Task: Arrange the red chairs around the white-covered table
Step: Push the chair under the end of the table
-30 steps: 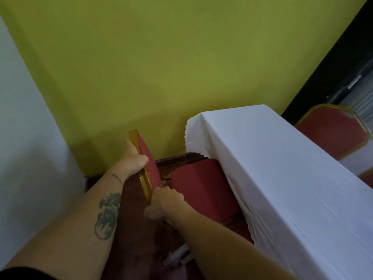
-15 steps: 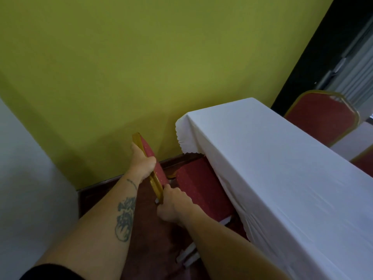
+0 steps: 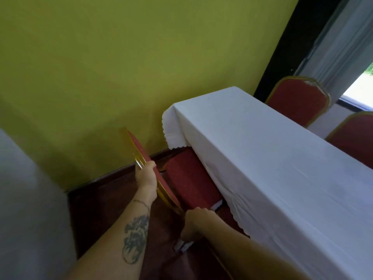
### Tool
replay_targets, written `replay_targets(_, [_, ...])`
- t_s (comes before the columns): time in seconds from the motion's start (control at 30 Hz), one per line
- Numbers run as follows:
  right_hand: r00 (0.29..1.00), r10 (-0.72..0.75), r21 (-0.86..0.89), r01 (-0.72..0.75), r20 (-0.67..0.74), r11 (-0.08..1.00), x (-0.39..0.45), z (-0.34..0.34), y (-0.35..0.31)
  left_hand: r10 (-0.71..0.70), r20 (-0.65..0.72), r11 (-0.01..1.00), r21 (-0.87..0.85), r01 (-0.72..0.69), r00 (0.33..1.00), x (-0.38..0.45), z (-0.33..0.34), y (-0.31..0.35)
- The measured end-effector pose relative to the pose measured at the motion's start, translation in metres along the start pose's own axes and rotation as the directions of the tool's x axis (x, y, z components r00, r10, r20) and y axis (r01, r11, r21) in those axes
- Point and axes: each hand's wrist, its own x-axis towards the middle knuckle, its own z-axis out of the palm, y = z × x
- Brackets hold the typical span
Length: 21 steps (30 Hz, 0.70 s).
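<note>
Two bare hands hold a red padded chair with a gold metal frame (image 3: 187, 178), seen from above by a head-worn camera. The left hand (image 3: 147, 176) is closed around the gold edge of the chair's backrest, fingers wrapped over onto the red fabric. The right hand (image 3: 193, 221) sits lower, at the near bottom corner of the backrest where the frame meets the seat; its fingers curl down and look closed on the frame, though the contact itself is hidden. The left forearm carries a dark tattoo (image 3: 134, 238).

The chair stands at the near long side of a long table draped in a white cloth with a scalloped hem (image 3: 272, 168), close to the table's far end. Its red seat is pushed partly under the hanging cloth, and its backrest faces away from the table.

On the far side of the table, two more red chairs with gold frames (image 3: 297, 100) stand side by side, backrests rising above the tabletop. A yellow-green wall (image 3: 131, 61) runs behind, above a dark red-brown floor (image 3: 101, 203).
</note>
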Motion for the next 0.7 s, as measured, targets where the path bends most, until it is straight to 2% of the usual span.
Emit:
replay_targets(0.07, [0.999, 0.037, -0.029, -0.038, -0.012, 0.999, -0.002, 0.008, 0.007, 0.003, -0.084, 0.999, -0.033, -0.006, 0.996, -0.006, 0.006, -0.002])
replay_targets(0.17, [0.997, 0.014, -0.037, -0.017, -0.075, 0.999, -0.004, 0.003, 0.011, -0.003, -0.173, 0.999, -0.044, -0.005, 0.985, -0.010, 0.009, -0.004])
replay_targets(0.4, [0.996, 0.003, 0.009, -0.002, -0.093, 1.000, 0.009, -0.017, 0.018, 0.047, -0.229, 0.995, -0.076, -0.066, 0.972, -0.019, 0.030, -0.001])
replay_targets(0.7, [0.989, 0.023, 0.029, -0.018, -0.148, 0.999, 0.028, -0.045, 0.033, 0.129, -0.225, 0.991, -0.002, -0.133, 0.966, -0.006, 0.065, 0.007])
